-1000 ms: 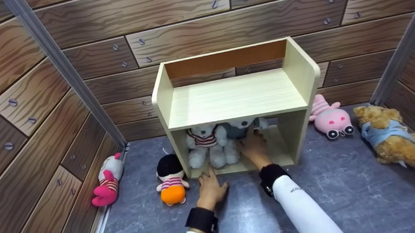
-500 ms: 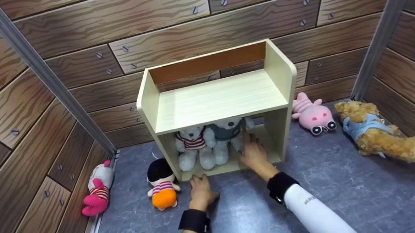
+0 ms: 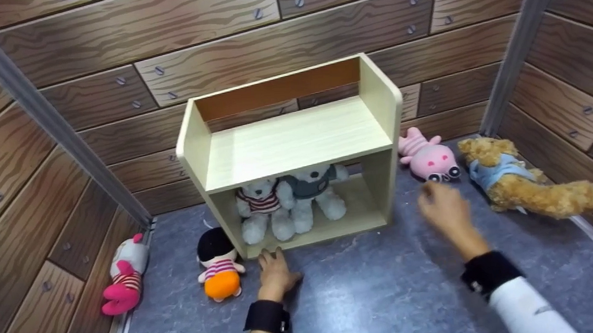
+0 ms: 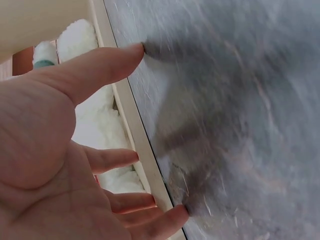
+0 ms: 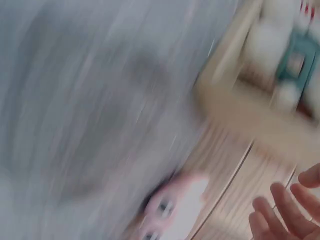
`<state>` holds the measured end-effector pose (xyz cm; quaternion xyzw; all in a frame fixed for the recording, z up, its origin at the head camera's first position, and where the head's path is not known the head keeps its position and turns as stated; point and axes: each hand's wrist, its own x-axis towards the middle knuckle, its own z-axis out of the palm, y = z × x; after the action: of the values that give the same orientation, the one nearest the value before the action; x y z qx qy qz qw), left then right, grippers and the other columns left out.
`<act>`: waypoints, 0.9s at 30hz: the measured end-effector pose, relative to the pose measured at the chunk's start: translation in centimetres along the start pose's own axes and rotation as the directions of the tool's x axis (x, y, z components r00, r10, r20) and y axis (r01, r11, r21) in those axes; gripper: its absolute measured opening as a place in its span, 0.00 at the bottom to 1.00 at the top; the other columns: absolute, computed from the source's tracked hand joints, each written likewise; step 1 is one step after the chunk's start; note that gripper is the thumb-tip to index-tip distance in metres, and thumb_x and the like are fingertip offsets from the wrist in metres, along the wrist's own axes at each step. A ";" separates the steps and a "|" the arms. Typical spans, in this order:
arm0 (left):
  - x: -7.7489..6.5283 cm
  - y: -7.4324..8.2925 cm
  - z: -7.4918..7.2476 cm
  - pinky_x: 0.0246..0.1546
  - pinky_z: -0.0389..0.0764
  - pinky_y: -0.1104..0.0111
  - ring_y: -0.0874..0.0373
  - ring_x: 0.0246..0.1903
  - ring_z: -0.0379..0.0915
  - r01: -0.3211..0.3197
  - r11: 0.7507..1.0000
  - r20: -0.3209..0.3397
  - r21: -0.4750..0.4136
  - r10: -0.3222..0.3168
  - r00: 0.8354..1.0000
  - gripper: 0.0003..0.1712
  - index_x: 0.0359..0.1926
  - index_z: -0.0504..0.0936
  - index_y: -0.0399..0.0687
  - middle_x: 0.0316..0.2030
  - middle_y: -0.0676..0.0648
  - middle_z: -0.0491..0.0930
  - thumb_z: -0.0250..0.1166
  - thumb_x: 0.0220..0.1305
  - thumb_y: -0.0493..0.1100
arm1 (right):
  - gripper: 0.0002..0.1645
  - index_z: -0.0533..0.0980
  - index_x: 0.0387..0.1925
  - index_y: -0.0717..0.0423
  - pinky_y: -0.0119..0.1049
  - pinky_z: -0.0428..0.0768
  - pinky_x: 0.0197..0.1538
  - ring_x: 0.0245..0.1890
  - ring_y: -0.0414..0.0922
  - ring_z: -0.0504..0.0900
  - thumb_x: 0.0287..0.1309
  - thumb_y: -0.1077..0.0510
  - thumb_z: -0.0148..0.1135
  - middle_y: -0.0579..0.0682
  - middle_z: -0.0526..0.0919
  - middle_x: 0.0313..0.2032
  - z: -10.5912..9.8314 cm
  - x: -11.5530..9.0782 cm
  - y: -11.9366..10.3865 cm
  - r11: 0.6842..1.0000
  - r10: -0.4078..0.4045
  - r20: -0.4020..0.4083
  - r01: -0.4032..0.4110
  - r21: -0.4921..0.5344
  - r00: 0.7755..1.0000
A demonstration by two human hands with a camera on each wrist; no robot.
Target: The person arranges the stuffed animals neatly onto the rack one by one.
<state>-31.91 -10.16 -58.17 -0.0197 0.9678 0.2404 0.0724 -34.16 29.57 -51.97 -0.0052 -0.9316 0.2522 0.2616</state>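
Two fluffy white teddy bears sit side by side in the lower compartment of a pale wooden shelf (image 3: 295,141): one bear (image 3: 264,202) in a red-striped top, the other bear (image 3: 303,190) in a teal top. At the shelf's front bottom edge, my left hand (image 3: 276,275) has its fingers spread; the left wrist view shows fingertips at the floor and the shelf's edge (image 4: 120,95). My right hand (image 3: 447,213) is above the floor right of the shelf, holding nothing, fingers loosely bent. A pink plush toy (image 3: 430,160) with big black-and-white eyes lies just beyond it.
Left of the shelf lies a black-haired doll (image 3: 220,267) with orange bottoms. Against the left wall is a white-and-pink plush (image 3: 126,279). A curly brown plush (image 3: 510,178) in blue lies by the right wall. Wood-patterned walls (image 3: 209,44) enclose the grey floor (image 3: 353,285).
My right hand has left the teal-topped bear and swung out right, toward the pink plush. My left hand stays at the shelf's front edge. The head view has shifted right.
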 end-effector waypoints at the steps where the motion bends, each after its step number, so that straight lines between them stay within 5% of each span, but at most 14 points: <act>1: 0.0 -0.1 -0.2 0.63 0.65 0.39 0.27 0.71 0.44 0.010 1.000 0.002 0.000 -0.010 1.000 0.53 0.71 0.61 0.30 0.70 0.20 0.48 0.77 0.53 0.49 | 0.12 0.79 0.41 0.65 0.63 0.76 0.36 0.36 0.67 0.80 0.57 0.61 0.59 0.67 0.82 0.36 -0.8 0.6 1.1 1.000 0.028 -0.021 -0.028 -0.009 0.999; 6: 0.0 -0.3 -0.8 0.64 0.63 0.39 0.26 0.71 0.43 0.023 1.000 0.020 0.001 -0.023 1.000 0.53 0.72 0.60 0.30 0.71 0.20 0.46 0.76 0.55 0.50 | 0.22 0.69 0.52 0.73 0.70 0.72 0.43 0.46 0.74 0.72 0.61 0.60 0.51 0.77 0.72 0.46 -4.2 3.2 7.3 0.972 0.197 -0.008 -0.196 -0.125 0.980; 10: -0.3 -0.3 -0.4 0.63 0.65 0.38 0.25 0.71 0.43 0.007 1.000 0.014 0.001 -0.007 1.000 0.52 0.71 0.61 0.30 0.71 0.19 0.46 0.77 0.54 0.49 | 0.28 0.63 0.60 0.75 0.72 0.69 0.49 0.52 0.79 0.67 0.65 0.59 0.41 0.81 0.64 0.53 -6.5 3.7 12.2 0.920 0.371 0.142 -0.342 -0.191 0.918; 14: -0.6 -0.2 0.1 0.62 0.66 0.39 0.26 0.70 0.45 0.000 1.000 0.006 -0.004 0.000 1.000 0.52 0.70 0.62 0.30 0.70 0.20 0.48 0.78 0.53 0.48 | 0.28 0.64 0.61 0.74 0.70 0.70 0.52 0.54 0.79 0.65 0.63 0.60 0.42 0.83 0.64 0.53 -7.9 3.0 15.6 0.893 0.441 0.270 -0.390 -0.223 0.856; 16: -0.7 -0.1 0.2 0.62 0.66 0.39 0.26 0.70 0.45 0.000 1.000 0.009 -0.011 0.000 1.000 0.51 0.70 0.62 0.30 0.70 0.20 0.49 0.78 0.53 0.48 | 0.26 0.65 0.58 0.74 0.70 0.69 0.53 0.56 0.79 0.62 0.62 0.62 0.43 0.83 0.63 0.52 -8.1 2.5 16.4 0.894 0.444 0.287 -0.399 -0.203 0.849; 20: -0.6 0.0 0.2 0.62 0.67 0.40 0.27 0.70 0.45 -0.005 1.000 0.012 -0.012 0.005 1.000 0.51 0.70 0.62 0.30 0.70 0.20 0.48 0.77 0.54 0.48 | 0.22 0.69 0.51 0.74 0.69 0.66 0.56 0.57 0.77 0.59 0.57 0.64 0.48 0.82 0.63 0.49 -8.0 2.1 16.6 0.919 0.395 0.265 -0.373 -0.131 0.880; 22: -0.5 0.0 0.1 0.62 0.67 0.39 0.27 0.70 0.45 -0.012 1.000 0.002 -0.012 0.012 1.000 0.51 0.70 0.62 0.30 0.70 0.20 0.49 0.77 0.54 0.48 | 0.26 0.65 0.55 0.74 0.69 0.65 0.58 0.57 0.78 0.57 0.55 0.63 0.53 0.83 0.61 0.52 -8.1 2.3 16.4 0.919 0.395 0.275 -0.381 -0.104 0.877; 27: -0.5 -0.1 0.2 0.62 0.67 0.39 0.27 0.71 0.45 -0.013 1.000 -0.023 -0.010 0.013 1.000 0.51 0.71 0.62 0.31 0.70 0.21 0.49 0.77 0.54 0.49 | 0.65 0.34 0.74 0.66 0.75 0.58 0.61 0.61 0.87 0.46 0.50 0.60 0.69 0.92 0.37 0.63 -8.6 3.4 15.6 0.873 0.471 0.400 -0.481 -0.081 0.786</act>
<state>-31.38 -10.13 -58.30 -0.0164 0.9674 0.2457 0.0598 -34.81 47.72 -51.38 -0.1838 -0.9304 0.3170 -0.0105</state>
